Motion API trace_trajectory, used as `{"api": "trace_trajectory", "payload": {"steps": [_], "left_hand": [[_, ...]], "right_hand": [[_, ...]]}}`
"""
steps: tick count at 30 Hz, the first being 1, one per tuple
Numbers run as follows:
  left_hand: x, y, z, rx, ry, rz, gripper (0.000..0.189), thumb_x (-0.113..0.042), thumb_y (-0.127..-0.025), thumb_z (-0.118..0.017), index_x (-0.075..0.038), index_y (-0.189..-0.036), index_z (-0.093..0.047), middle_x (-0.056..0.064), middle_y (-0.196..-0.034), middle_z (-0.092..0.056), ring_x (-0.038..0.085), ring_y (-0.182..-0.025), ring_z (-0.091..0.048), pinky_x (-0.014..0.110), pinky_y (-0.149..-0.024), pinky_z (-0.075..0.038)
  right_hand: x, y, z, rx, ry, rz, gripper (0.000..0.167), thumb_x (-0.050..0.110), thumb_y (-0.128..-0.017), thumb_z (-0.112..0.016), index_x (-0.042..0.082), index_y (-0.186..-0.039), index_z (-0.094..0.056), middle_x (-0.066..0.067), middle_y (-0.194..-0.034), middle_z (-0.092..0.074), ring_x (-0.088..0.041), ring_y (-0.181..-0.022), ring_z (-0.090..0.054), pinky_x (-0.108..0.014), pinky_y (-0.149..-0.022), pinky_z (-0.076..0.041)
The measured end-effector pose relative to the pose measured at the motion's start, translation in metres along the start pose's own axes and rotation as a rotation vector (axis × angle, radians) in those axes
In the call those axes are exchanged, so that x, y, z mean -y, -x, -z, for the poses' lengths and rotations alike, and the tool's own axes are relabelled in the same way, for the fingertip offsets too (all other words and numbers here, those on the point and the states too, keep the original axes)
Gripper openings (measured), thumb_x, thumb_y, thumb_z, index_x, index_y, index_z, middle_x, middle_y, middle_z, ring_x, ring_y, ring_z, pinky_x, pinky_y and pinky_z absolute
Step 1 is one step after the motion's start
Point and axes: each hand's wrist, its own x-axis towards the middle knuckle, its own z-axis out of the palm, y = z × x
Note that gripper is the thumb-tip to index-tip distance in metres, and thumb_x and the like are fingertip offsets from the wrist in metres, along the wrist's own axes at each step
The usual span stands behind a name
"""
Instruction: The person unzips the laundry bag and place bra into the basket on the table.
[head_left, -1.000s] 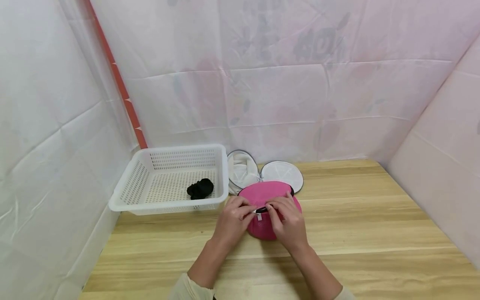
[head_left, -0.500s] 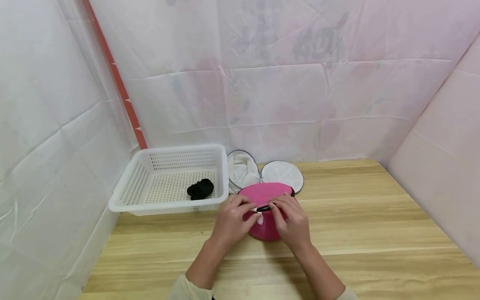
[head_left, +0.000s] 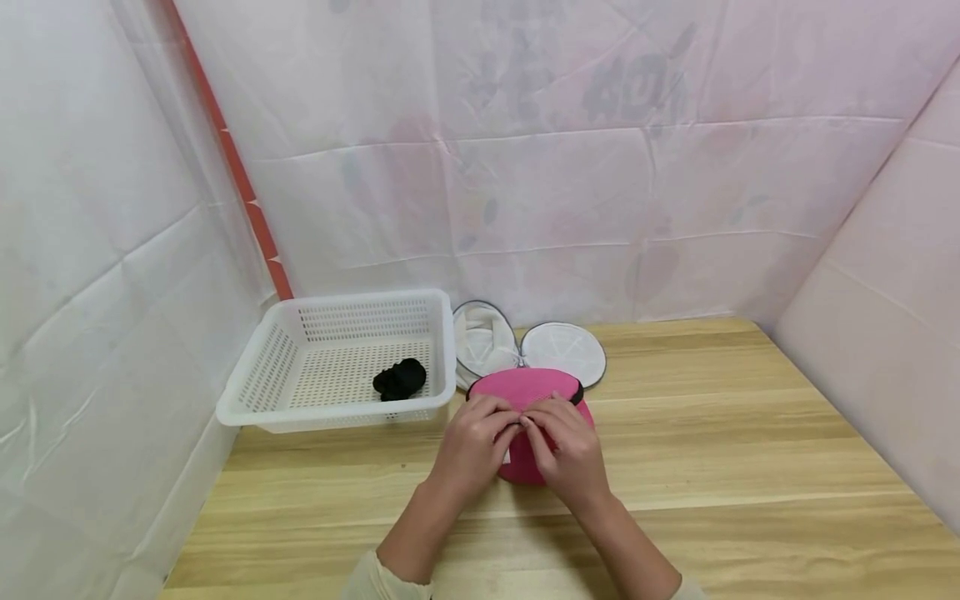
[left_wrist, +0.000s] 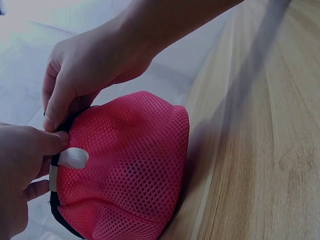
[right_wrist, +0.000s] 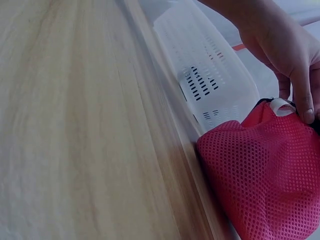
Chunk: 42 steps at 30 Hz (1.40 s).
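Note:
A pink mesh laundry bag (head_left: 527,383) with black trim stands on the table in front of me. My left hand (head_left: 468,442) and right hand (head_left: 572,454) meet at its near upper edge, thumbs and fingertips pinching the black rim. In the left wrist view, the left hand (left_wrist: 15,175) is at the lower left, and the right hand (left_wrist: 95,65) grips the rim from above. A small white loop tag (left_wrist: 74,157) hangs below the fingers. Whether a zipper pull is between the fingertips is hidden. In the right wrist view the left hand (right_wrist: 287,55) pinches the rim beside the tag.
A white perforated plastic basket (head_left: 337,408) stands to the left, with a black bundled cloth item (head_left: 401,380) inside. Behind the bag, two round white mesh pieces with dark edging (head_left: 564,353) lie against the draped back wall (head_left: 555,192). The wooden table (head_left: 712,467) extends right.
My hands have come together at the rim; the right hand moved left along it, covering the black strip seen between them earlier. The bag has shifted slightly left.

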Motion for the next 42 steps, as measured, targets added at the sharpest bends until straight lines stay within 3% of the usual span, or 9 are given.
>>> {"api": "trace_trajectory", "payload": {"steps": [11, 16, 24, 32, 42], "left_hand": [[0.005, 0.001, 0.0, -0.009, 0.046, -0.017, 0.011, -0.009, -0.08, -0.081, -0.011, -0.09, -0.08, -0.002, -0.091, -0.069, 0.013, -0.089, -0.063, 0.022, -0.083, -0.054], [0.009, 0.002, 0.0, -0.016, 0.068, -0.009, 0.01, -0.007, -0.079, -0.081, -0.01, -0.088, -0.079, -0.002, -0.09, -0.069, 0.014, -0.089, -0.063, 0.023, -0.082, -0.054], [0.016, 0.003, -0.002, -0.044, 0.072, 0.01, 0.01, -0.008, -0.079, -0.082, -0.008, -0.088, -0.079, -0.001, -0.089, -0.069, 0.014, -0.088, -0.063, 0.025, -0.082, -0.053], [0.02, 0.003, -0.001, -0.057, 0.055, 0.042, 0.012, -0.008, -0.08, -0.081, -0.008, -0.091, -0.079, -0.002, -0.092, -0.07, 0.014, -0.087, -0.062, 0.022, -0.08, -0.053], [0.012, 0.001, -0.001, -0.054, 0.024, -0.005, 0.013, -0.009, -0.08, -0.081, -0.007, -0.093, -0.079, -0.001, -0.093, -0.07, 0.015, -0.09, -0.063, 0.027, -0.083, -0.053]], "right_hand": [[-0.006, 0.001, 0.003, 0.014, 0.009, -0.019, 0.004, 0.003, -0.084, -0.072, 0.001, -0.086, -0.073, -0.005, -0.086, -0.072, -0.021, -0.084, -0.066, -0.04, -0.106, -0.047], [-0.01, 0.0, 0.006, 0.005, 0.008, -0.029, 0.008, -0.004, -0.078, -0.072, 0.0, -0.085, -0.073, -0.007, -0.084, -0.071, -0.022, -0.083, -0.066, -0.042, -0.104, -0.048], [-0.017, -0.004, 0.014, -0.033, 0.009, -0.066, 0.009, -0.006, -0.077, -0.072, -0.001, -0.084, -0.073, -0.008, -0.083, -0.072, -0.024, -0.083, -0.067, -0.033, -0.106, -0.047], [-0.017, -0.007, 0.015, -0.036, 0.015, -0.067, 0.008, -0.003, -0.078, -0.075, 0.0, -0.085, -0.075, -0.006, -0.086, -0.073, -0.022, -0.083, -0.066, -0.016, -0.091, -0.05], [-0.011, -0.004, 0.007, -0.018, -0.002, -0.018, 0.009, -0.002, -0.077, -0.076, 0.001, -0.085, -0.075, -0.005, -0.085, -0.072, -0.02, -0.083, -0.066, -0.019, -0.085, -0.054]]}}
